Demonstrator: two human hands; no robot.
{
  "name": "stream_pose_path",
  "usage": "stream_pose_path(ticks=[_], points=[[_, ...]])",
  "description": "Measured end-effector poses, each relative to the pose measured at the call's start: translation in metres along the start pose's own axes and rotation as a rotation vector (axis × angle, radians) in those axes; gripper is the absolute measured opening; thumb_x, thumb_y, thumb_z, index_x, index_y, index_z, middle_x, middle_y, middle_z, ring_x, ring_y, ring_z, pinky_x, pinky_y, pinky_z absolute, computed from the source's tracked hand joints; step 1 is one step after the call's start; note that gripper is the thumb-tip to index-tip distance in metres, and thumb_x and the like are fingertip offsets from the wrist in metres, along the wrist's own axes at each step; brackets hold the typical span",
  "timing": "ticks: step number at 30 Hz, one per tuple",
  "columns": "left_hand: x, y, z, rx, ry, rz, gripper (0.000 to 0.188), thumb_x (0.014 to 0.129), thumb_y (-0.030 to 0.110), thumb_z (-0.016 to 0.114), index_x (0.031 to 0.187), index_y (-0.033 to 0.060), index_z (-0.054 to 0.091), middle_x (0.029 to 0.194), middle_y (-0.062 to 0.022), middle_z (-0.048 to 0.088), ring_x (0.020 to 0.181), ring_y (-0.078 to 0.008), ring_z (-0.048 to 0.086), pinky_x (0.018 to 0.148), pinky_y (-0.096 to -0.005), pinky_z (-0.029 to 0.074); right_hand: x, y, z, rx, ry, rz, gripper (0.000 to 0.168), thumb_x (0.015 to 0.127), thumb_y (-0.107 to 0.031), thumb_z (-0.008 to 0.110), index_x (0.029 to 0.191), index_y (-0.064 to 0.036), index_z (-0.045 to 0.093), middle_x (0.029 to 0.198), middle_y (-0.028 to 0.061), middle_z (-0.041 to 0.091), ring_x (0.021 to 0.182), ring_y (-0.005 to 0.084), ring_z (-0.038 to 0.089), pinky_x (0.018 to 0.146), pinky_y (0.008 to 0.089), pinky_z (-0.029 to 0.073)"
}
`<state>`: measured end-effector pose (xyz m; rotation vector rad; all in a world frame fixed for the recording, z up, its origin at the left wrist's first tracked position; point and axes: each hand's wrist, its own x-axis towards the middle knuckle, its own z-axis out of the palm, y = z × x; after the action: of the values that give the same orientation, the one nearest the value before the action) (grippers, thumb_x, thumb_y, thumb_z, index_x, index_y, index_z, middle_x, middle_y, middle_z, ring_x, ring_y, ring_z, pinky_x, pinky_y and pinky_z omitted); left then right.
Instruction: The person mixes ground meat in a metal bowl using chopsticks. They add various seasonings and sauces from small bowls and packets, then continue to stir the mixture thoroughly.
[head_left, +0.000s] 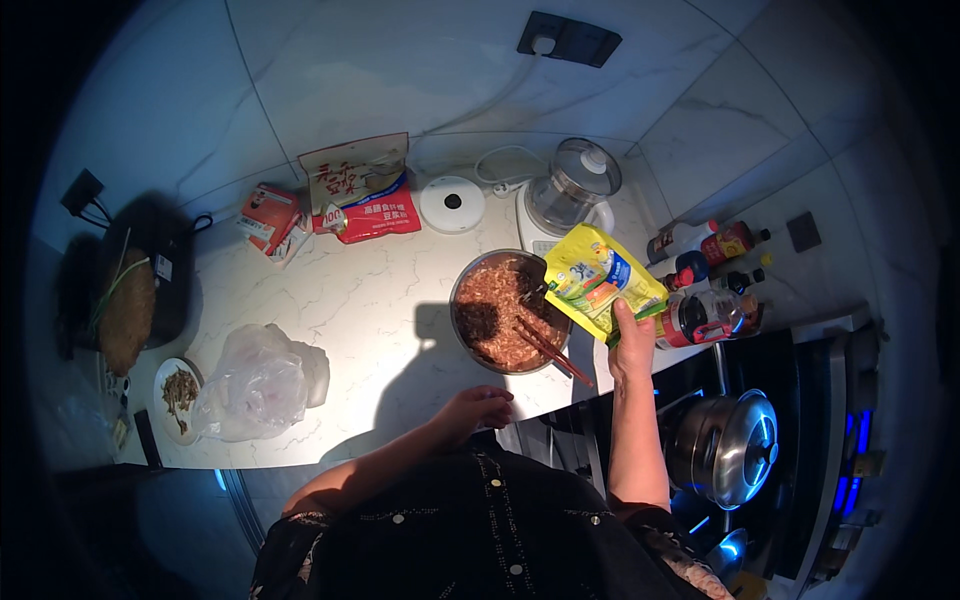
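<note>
My right hand (631, 341) grips a yellow-green seasoning pouch (600, 277), tilted with its left edge over the rim of a round metal bowl (457, 330). Minced meat (495, 289) fills the bowl, with dark patches on its surface. Dark reddish chopsticks (551, 351) stand in the meat and lean over the bowl's lower right rim. Below the bowl, near the counter's front edge, is my left hand (480, 409), its fingers curled; whether something small is in them cannot be told.
Behind the bowl stand a glass kettle (570, 187), a white lid (452, 205) and a red soy milk powder bag (367, 195). Bottles (697, 319) crowd the right. A lidded steel pot (724, 450) sits on the stove. At left lie a plastic bag (259, 382) and a plate (161, 397) of dried food.
</note>
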<state>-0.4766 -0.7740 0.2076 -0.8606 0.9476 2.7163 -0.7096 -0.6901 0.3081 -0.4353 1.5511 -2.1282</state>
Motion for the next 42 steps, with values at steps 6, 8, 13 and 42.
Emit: stream_pose_path(ticks=[6,8,13,42], points=[[-0.006,0.002,0.001,-0.004,0.027,0.012,0.023,0.089,0.01,0.049,0.109,-0.0028,0.052,0.091,-0.0118,0.059,0.082,-0.0198,0.06,0.078,-0.0323,0.05,-0.001,0.002,-0.008,-0.048,-0.022,0.024,0.028,0.084,-0.01,0.061,0.109,0.0,0.054,0.106,0.0069,0.06,0.093,0.014,0.058,0.082,0.0263,0.045],[-0.005,0.001,0.001,-0.008,0.024,0.009,0.024,0.089,0.01,0.049,0.109,-0.0029,0.052,0.091,-0.0117,0.059,0.082,-0.0199,0.06,0.079,-0.0325,0.05,0.0,0.004,-0.017,-0.06,-0.04,0.039,0.03,0.084,-0.01,0.061,0.111,-0.001,0.053,0.107,0.0068,0.06,0.093,0.014,0.058,0.081,0.026,0.046],[-0.006,0.002,-0.001,0.026,0.007,0.011,0.025,0.09,0.01,0.049,0.11,-0.0031,0.052,0.091,-0.011,0.06,0.082,-0.0196,0.06,0.079,-0.0325,0.049,-0.006,0.008,-0.028,-0.071,0.018,0.006,0.032,0.084,-0.009,0.06,0.114,-0.001,0.05,0.107,0.0078,0.06,0.095,0.0168,0.059,0.085,0.0296,0.047],[0.234,0.251,0.442,1.366,-0.11,1.333,0.022,0.081,0.018,0.058,0.071,-0.0014,0.054,0.056,-0.012,0.052,0.05,-0.0193,0.048,0.049,-0.0338,0.038,-0.105,-0.015,-0.167,0.246,0.451,-0.191,0.022,0.086,-0.005,0.055,0.107,-0.002,0.051,0.086,0.012,0.061,0.069,0.0146,0.057,0.062,0.0251,0.047]])
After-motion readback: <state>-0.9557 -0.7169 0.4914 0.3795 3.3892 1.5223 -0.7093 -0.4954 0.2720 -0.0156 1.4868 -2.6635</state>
